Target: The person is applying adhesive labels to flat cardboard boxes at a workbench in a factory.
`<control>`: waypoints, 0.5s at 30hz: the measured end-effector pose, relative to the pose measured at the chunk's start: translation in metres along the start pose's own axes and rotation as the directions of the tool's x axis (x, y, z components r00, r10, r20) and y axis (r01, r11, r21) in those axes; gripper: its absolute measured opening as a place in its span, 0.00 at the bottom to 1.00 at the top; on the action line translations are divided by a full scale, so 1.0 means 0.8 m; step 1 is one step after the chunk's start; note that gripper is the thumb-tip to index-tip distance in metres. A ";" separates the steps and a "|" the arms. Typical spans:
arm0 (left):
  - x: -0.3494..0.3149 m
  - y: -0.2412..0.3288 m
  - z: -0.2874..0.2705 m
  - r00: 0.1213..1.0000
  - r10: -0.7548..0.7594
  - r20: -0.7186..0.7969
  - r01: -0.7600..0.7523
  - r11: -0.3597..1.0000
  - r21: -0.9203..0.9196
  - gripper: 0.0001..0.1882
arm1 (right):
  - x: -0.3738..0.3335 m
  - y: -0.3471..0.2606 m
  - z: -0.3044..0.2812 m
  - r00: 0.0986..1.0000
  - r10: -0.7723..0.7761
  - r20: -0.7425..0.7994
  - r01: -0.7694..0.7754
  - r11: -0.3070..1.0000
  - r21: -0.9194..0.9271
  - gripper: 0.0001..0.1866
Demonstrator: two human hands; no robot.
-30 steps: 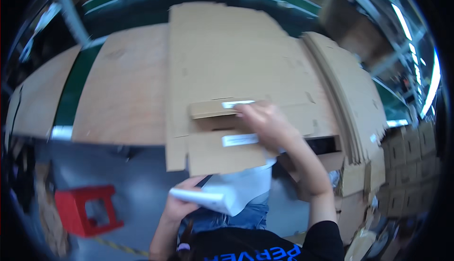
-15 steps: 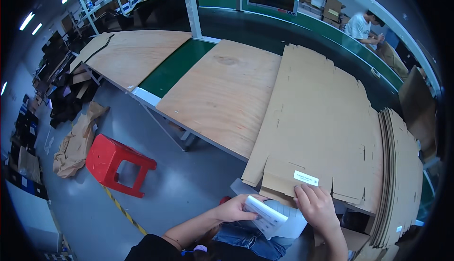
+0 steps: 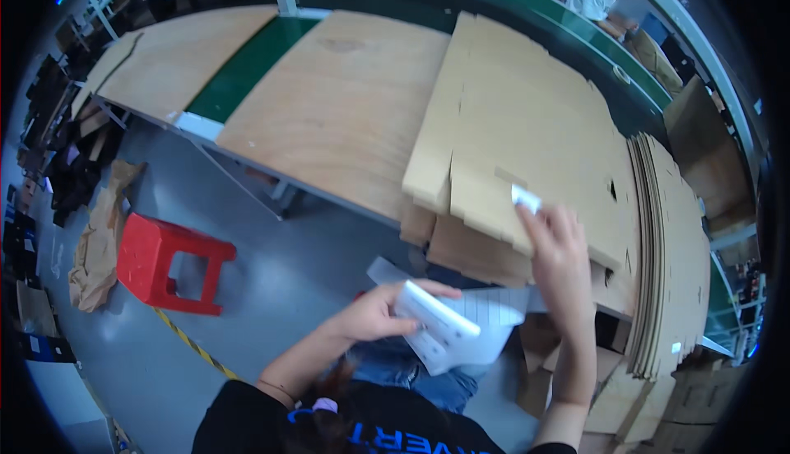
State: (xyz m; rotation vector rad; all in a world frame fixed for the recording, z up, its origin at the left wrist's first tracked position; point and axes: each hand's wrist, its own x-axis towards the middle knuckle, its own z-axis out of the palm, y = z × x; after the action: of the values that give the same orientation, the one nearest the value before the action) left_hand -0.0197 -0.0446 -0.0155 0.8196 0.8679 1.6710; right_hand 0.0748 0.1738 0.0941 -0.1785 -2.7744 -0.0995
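Note:
My left hand (image 3: 380,312) is closed on a folded strip of white label sheets (image 3: 440,330) with small dark printed marks, held above my lap. My right hand (image 3: 564,244) reaches over the stack of flat brown cardboard (image 3: 527,116), its fingers curled and slightly blurred. At its thumb and fingertip is a small white label (image 3: 524,198), partly covered by them and close to the top sheet. Cardboard flaps (image 3: 477,248) hang over the table's front edge below the stack. Whether the label touches the cardboard is hard to tell.
Plywood boards (image 3: 337,108) lie on the table left of the stack. More cardboard sheets (image 3: 666,248) stand upright at the right. A red stool (image 3: 173,265) and crumpled brown paper (image 3: 103,232) are on the floor. Across the green conveyor, a person (image 3: 597,1) works.
The view has shifted. My right hand has moved off the labelled flap, farther over the stack, with a white label at its fingertips. That flap no longer shows on top. My left hand keeps its sheets.

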 end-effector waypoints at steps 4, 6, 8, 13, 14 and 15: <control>-0.001 -0.015 0.007 0.996 -0.077 -0.045 0.075 0.996 -0.038 0.33 | 0.036 0.044 0.055 1.000 -0.010 0.020 0.010 0.999 0.030 0.23; 0.001 -0.017 0.006 0.994 -0.067 -0.090 0.062 0.996 -0.056 0.34 | 0.030 0.048 0.095 0.999 -0.010 0.050 0.009 1.000 0.028 0.25; 0.004 -0.012 0.007 0.982 -0.074 -0.173 0.048 0.988 -0.150 0.33 | 0.024 0.045 0.109 0.998 0.018 0.054 -0.022 0.996 0.084 0.25; -0.005 -0.022 0.003 0.957 -0.091 -0.277 0.016 0.965 -0.262 0.33 | 0.008 0.024 0.114 0.996 0.058 0.074 -0.066 0.992 0.112 0.25; -0.009 -0.026 0.000 0.952 -0.085 -0.293 0.005 0.964 -0.264 0.33 | 0.007 0.019 0.113 0.996 0.058 0.073 -0.065 0.993 0.101 0.25; -0.011 -0.029 -0.001 0.948 -0.078 -0.308 -0.007 0.964 -0.265 0.33 | 0.004 0.017 0.110 0.996 0.057 0.071 -0.064 0.994 0.090 0.24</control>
State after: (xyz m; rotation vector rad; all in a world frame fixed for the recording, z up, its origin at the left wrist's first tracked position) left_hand -0.0069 -0.0485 -0.0367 0.3550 0.8451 1.8671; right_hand 0.0429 0.1959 0.0139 -0.2462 -2.8310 0.0513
